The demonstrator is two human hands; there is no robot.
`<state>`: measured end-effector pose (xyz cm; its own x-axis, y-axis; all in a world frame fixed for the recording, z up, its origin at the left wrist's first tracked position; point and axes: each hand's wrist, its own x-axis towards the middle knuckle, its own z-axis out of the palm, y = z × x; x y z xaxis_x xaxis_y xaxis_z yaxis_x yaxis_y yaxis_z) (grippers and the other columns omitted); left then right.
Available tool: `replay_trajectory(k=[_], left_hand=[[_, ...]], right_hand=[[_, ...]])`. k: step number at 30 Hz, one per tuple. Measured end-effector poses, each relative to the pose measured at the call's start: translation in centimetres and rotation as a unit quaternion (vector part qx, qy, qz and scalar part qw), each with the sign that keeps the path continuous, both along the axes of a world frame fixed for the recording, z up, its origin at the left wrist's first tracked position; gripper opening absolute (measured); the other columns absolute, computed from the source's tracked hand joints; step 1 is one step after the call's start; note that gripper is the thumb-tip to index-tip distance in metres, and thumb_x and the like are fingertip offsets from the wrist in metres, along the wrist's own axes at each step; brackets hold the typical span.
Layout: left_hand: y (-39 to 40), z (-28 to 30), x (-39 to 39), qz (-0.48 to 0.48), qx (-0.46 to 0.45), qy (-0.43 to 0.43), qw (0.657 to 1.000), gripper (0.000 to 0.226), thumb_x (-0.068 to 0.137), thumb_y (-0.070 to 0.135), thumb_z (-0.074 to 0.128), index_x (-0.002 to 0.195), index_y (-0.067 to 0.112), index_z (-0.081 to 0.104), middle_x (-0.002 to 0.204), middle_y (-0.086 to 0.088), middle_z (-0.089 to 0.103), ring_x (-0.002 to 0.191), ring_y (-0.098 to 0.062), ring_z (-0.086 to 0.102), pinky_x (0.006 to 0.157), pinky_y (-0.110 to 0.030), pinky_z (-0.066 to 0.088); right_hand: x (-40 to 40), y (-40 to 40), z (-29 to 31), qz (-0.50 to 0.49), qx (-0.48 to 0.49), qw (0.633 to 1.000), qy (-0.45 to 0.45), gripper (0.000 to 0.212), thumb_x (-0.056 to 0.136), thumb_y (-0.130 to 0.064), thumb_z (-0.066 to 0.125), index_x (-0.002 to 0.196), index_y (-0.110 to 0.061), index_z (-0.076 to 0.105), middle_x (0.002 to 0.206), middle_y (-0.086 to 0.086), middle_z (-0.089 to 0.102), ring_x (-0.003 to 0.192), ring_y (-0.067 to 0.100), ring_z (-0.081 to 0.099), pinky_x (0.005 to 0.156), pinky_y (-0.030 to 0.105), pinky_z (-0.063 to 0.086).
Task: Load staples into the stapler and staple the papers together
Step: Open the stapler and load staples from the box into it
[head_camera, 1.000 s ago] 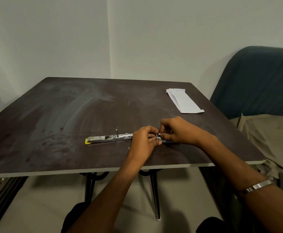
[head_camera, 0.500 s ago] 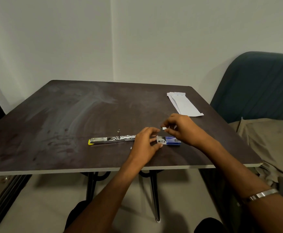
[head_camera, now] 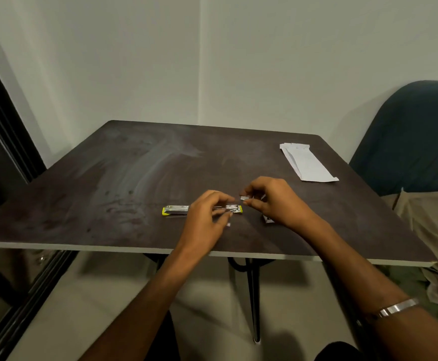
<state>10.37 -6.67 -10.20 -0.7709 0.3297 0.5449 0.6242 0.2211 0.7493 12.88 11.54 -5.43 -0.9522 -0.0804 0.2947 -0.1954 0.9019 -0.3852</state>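
Right hand (head_camera: pixel 272 199): thumb and forefinger pinch a small pale strip of staples (head_camera: pixel 244 197), held just above the table's surface, just beyond the stapler's right end. Left hand (head_camera: pixel 207 217): fingers curled over the middle of the stapler (head_camera: pixel 176 210); whether they actually clamp it cannot be told, blurred.

Stapler lies opened out flat, silver with yellow tips, parallel to the near edge, about midway along it. Small box (head_camera: pixel 268 219) half hidden under the right hand, near the near edge. Folded white papers (head_camera: pixel 308 164) near the far right corner of the dark table (head_camera: pixel 108 178), well apart from both hands. Metal bangle (head_camera: pixel 397 307) on the right forearm.
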Motion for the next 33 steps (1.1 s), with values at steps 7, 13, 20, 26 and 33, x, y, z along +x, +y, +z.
replay_trajectory(k=[7,13,20,26,33], left_hand=[[-4.8,0.3,-1.4,0.047,0.001,0.004,0.999,0.021,0.080,0.003,0.070,0.093,0.019,0.070,0.096,0.015,0.063,0.092,0.003,0.062,0.073,-0.005,0.049],[-5.3,-0.8,-2.8,0.068,-0.034,-0.007,0.997,0.021,0.079,0.009,0.073,0.097,0.020,0.069,0.099,0.012,0.063,0.094,0.001,0.061,0.078,-0.008,0.049],[-4.2,-1.1,-4.0,0.057,-0.079,-0.005,0.995,0.031,0.075,0.017,0.077,0.104,0.020,0.066,0.103,0.011,0.062,0.093,0.009,0.057,0.080,0.001,0.040],[-3.9,-1.5,-4.4,0.041,-0.142,-0.018,0.989,0.035,0.075,0.018,0.078,0.109,0.016,0.067,0.105,0.003,0.066,0.098,-0.010,0.063,0.088,-0.021,0.048],[-3.7,-1.6,-4.5,0.043,-0.173,-0.031,0.983,0.028,0.081,0.021,0.073,0.107,0.015,0.068,0.106,0.001,0.067,0.100,-0.017,0.062,0.095,-0.045,0.046]], right_hand=[[-1.8,-3.1,-1.7,0.007,-0.005,1.000,-0.009,0.015,0.086,-0.016,0.069,0.100,-0.013,0.072,0.097,0.004,0.064,0.079,0.014,0.059,0.075,0.024,0.050],[-2.8,-4.2,-2.8,-0.011,-0.021,1.000,-0.010,0.011,0.085,-0.015,0.070,0.096,-0.013,0.071,0.095,-0.001,0.061,0.074,0.006,0.052,0.067,0.013,0.041],[-3.4,-4.0,-3.6,-0.006,-0.014,0.999,-0.029,0.010,0.083,-0.019,0.072,0.093,-0.017,0.070,0.091,-0.010,0.053,0.070,0.001,0.049,0.060,0.007,0.036],[-3.8,-3.4,-3.0,-0.004,-0.040,0.998,-0.048,0.015,0.081,-0.013,0.074,0.096,-0.015,0.073,0.088,-0.006,0.061,0.068,0.000,0.053,0.062,0.002,0.041],[-4.2,-2.9,-1.9,0.013,-0.047,0.993,-0.108,0.013,0.080,-0.012,0.075,0.092,-0.016,0.074,0.089,0.001,0.073,0.077,0.005,0.063,0.065,0.004,0.045]])
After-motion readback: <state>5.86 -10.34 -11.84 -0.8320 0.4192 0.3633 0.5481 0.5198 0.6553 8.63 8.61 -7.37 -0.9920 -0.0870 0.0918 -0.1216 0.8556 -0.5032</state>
